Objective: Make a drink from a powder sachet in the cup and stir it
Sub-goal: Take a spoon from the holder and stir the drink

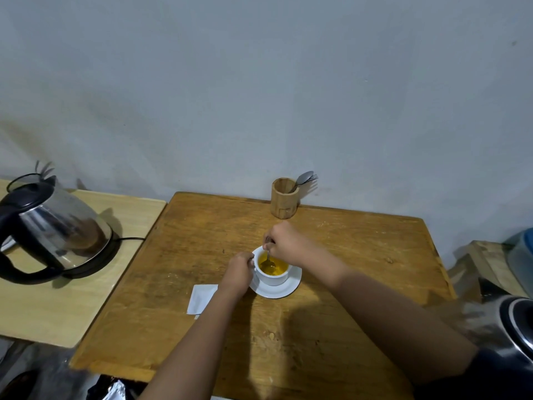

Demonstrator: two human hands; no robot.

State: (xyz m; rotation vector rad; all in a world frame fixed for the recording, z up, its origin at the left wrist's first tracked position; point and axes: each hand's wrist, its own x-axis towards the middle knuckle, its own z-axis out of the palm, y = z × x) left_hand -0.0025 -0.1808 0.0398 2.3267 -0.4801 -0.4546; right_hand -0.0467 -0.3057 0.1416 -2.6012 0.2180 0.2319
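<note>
A white cup (272,277) holding orange-yellow liquid stands on a white saucer (284,290) in the middle of the wooden table (331,313). My right hand (285,241) hovers just above the cup, shut on a metal spoon (268,259) whose bowl dips into the drink. My left hand (238,272) grips the cup at its left side, where the handle is hidden. A white sachet (200,298) lies flat on the table to the left of the saucer, partly under my left forearm.
A wooden holder (284,199) with cutlery stands at the table's back edge by the wall. A steel electric kettle (49,229) sits on a lighter side table at the left. A second steel vessel (516,321) is at the right edge.
</note>
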